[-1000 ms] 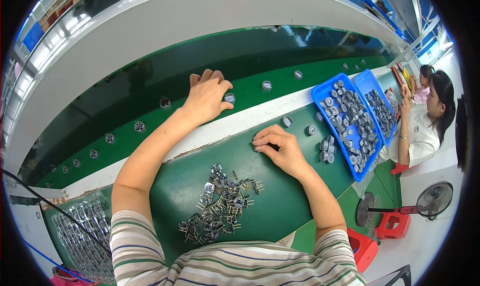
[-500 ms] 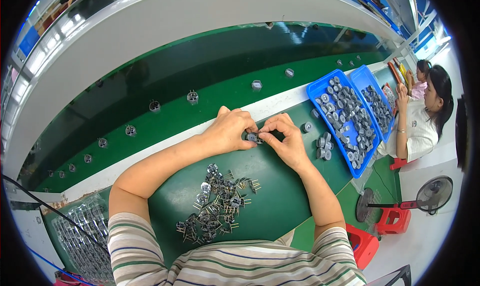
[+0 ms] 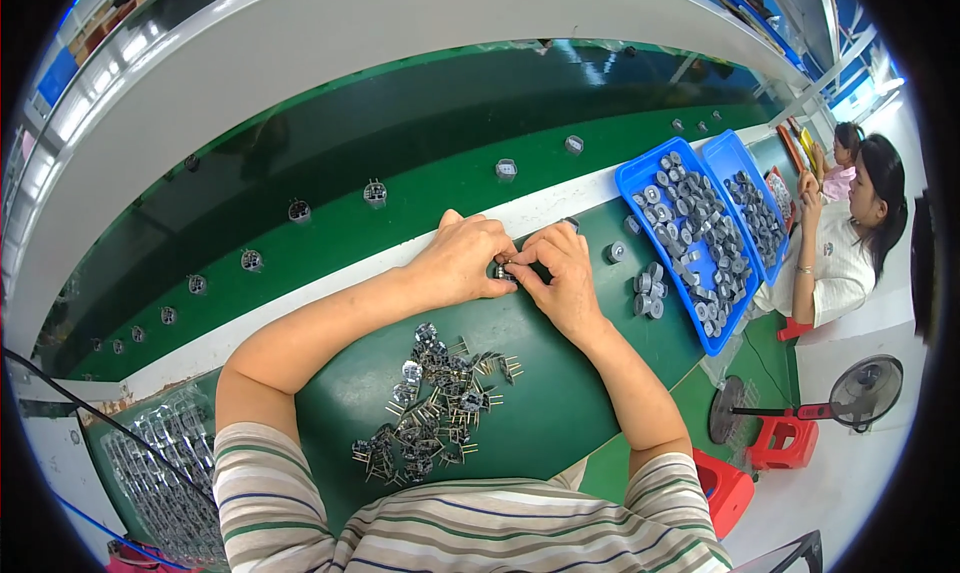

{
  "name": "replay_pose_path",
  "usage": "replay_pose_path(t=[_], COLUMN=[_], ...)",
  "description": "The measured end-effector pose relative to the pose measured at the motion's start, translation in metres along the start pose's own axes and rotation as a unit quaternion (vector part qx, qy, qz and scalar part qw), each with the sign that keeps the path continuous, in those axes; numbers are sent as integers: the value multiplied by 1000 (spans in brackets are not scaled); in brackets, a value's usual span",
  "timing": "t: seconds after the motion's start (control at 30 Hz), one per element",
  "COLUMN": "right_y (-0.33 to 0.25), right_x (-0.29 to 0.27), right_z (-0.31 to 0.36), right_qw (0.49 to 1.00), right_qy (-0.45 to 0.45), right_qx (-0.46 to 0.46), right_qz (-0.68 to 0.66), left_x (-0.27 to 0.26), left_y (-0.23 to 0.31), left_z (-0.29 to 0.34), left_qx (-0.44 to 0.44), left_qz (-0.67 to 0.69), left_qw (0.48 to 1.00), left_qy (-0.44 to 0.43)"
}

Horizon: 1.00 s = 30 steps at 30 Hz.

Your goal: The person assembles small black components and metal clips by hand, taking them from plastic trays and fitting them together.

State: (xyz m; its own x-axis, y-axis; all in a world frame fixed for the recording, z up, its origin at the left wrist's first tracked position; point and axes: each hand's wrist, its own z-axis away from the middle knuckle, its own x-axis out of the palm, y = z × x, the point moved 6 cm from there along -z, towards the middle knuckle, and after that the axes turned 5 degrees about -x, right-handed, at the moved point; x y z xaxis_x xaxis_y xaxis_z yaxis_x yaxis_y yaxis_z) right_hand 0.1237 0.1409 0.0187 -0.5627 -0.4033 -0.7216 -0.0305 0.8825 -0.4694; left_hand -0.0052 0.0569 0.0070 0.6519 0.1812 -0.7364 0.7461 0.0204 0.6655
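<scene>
Head view: small dark component [image 3: 502,271] pinched in the grip of left hand [image 3: 467,258] and right hand [image 3: 563,279] together, over green tabletop [image 3: 560,403], beyond a heap of pronged circuit parts [image 3: 470,401], left of blue tray [image 3: 636,173] holding grey cylindrical pieces [image 3: 702,213].

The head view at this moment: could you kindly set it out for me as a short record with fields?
Left hand: pinching a small part
Right hand: gripping the same part
Part visibility: largely hidden
Between forearms: pile of pinned components on the green table
Right of hands: loose grey round pieces, then a blue tray of similar pieces
Beyond hands: green strip with spaced-out single components
Lower left: clear packaging
Far right: co-worker in a white top
</scene>
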Motion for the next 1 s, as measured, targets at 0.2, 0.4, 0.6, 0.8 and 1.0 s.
replay_pose_path(t=[0.2, 0.4, 0.6, 0.8, 1.0], right_y=[-28, -66, -40, -44, -32], right_x=[-7, 21, 12, 15, 17], right_z=[-1, 10, 7, 11, 13], right_qw=[993, 930, 928, 933, 936], right_qy=[-30, -229, -232, -216, -210], right_qx=[-68, -86, 3, -77, -5], right_qz=[-90, -274, -290, -279, -283], left_x=[-33, -85, -86, -52, -41], left_y=[-10, -57, -67, -44, -49], left_z=[-8, -11, -11, -34, -61], left_qx=[0, -123, -129, -3, -37], left_qz=[-121, -210, -248, -208, -189], left_qw=[989, 956, 943, 957, 967], left_qy=[79, 164, 179, 203, 165])
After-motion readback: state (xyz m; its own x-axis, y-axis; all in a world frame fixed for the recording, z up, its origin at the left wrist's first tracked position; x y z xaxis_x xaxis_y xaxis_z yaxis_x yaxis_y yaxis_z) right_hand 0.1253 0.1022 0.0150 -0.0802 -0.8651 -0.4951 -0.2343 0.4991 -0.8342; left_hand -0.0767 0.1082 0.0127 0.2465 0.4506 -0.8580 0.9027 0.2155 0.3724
